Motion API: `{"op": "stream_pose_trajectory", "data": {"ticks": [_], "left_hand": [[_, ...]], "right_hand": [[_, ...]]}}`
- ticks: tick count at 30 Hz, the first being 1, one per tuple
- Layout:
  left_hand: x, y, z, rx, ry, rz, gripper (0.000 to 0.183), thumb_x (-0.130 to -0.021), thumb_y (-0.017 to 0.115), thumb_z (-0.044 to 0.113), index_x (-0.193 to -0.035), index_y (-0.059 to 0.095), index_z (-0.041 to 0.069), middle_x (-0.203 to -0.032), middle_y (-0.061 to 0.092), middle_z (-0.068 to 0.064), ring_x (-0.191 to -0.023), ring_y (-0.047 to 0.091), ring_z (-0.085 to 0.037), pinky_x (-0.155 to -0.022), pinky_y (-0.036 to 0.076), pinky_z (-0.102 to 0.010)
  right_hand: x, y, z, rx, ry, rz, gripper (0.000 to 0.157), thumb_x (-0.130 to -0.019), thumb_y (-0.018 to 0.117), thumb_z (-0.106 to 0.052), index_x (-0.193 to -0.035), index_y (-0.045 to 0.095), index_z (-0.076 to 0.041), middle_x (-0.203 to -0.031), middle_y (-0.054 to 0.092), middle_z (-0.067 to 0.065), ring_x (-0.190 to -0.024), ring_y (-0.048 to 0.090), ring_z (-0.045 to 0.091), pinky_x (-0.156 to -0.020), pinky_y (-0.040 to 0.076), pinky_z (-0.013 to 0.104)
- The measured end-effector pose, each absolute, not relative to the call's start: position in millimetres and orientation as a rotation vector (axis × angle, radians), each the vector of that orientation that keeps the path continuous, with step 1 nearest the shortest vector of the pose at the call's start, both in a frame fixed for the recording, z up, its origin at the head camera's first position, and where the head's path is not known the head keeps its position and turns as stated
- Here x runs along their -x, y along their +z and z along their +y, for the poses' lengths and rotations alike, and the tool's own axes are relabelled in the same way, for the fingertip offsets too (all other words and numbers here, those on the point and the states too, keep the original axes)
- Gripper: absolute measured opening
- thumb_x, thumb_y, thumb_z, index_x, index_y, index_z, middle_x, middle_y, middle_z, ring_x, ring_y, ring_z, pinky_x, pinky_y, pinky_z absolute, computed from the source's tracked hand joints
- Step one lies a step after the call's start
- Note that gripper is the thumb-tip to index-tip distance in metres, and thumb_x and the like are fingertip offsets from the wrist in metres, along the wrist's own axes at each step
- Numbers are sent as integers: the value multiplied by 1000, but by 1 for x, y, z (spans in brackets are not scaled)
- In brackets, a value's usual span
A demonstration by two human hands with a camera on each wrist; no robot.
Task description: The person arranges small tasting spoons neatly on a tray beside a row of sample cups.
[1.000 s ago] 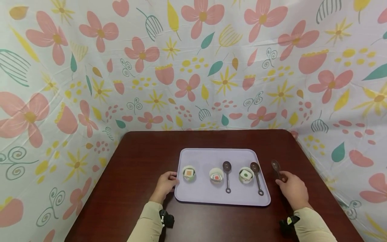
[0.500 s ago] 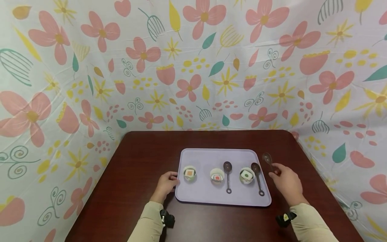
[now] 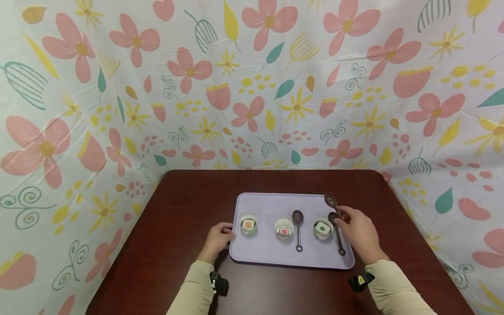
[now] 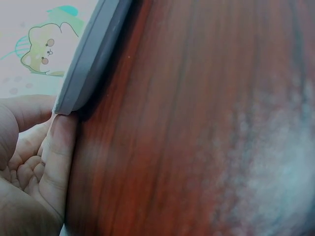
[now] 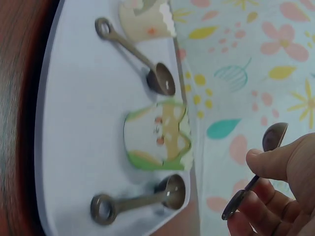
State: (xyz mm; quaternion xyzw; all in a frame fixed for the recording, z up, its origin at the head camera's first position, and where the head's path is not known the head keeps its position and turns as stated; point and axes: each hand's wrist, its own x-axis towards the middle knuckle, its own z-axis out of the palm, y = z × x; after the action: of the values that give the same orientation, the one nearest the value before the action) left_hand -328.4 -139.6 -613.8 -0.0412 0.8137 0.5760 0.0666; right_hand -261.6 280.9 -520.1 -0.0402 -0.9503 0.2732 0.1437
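Observation:
My right hand (image 3: 360, 232) pinches a brown measuring spoon (image 3: 330, 200) between thumb and fingers, above the right side of a pale lilac tray (image 3: 260, 253). In the right wrist view, the held spoon (image 5: 274, 136) has its bowl raised clear of the tray. My left hand (image 3: 215, 241) grips the tray's left edge; the left wrist view shows the thumb above the rim and a finger against its side. Three small paper cups stand on the tray: a left cup (image 3: 248, 225), a middle cup (image 3: 284, 229) and a right cup (image 3: 323, 229), each containing a square piece with a coloured mark.
Two more brown spoons lie on the tray, a middle spoon (image 3: 298, 217) beside the middle cup and a right spoon (image 3: 340, 247) next to the right cup. The dark wooden table (image 3: 189, 192) reaches a floral curtain (image 3: 220, 144) at the back and sides.
My right hand has moved left with the spoon, from the table beside the tray to above the tray's right side. My left hand has stayed at the tray's left edge.

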Motion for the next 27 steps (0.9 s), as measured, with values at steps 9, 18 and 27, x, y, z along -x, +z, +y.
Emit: {"op": "stream_pose_trajectory", "data": {"ticks": [9,18,27], "left_hand": [[328,-612,-139,132,1744,2453,35,-87,73,0,-121,66,0,-99,64,-11,-87,64,-23,-66,61,-41],[330,-610,-139,149,1729,2478,34,-87,73,2,-120,67,1,-100,65,-11,-87,64,-25,-67,61,-42],[329,-612,-138,145,1749,2462,35,-86,73,0,-120,67,0,-100,65,-12,-88,64,-25,-66,60,-41]], "right_hand": [[267,-510,248,44,774,-2758,41,-89,75,-16,-127,66,-6,-90,63,7,-69,53,19,-54,40,32],[280,-507,207,4,799,-2758,40,-87,77,-15,-125,68,-7,-87,67,5,-66,55,17,-56,43,32],[285,-512,168,19,935,-2758,38,-87,79,-15,-121,68,-3,-85,64,3,-71,56,16,-62,47,33]]}}
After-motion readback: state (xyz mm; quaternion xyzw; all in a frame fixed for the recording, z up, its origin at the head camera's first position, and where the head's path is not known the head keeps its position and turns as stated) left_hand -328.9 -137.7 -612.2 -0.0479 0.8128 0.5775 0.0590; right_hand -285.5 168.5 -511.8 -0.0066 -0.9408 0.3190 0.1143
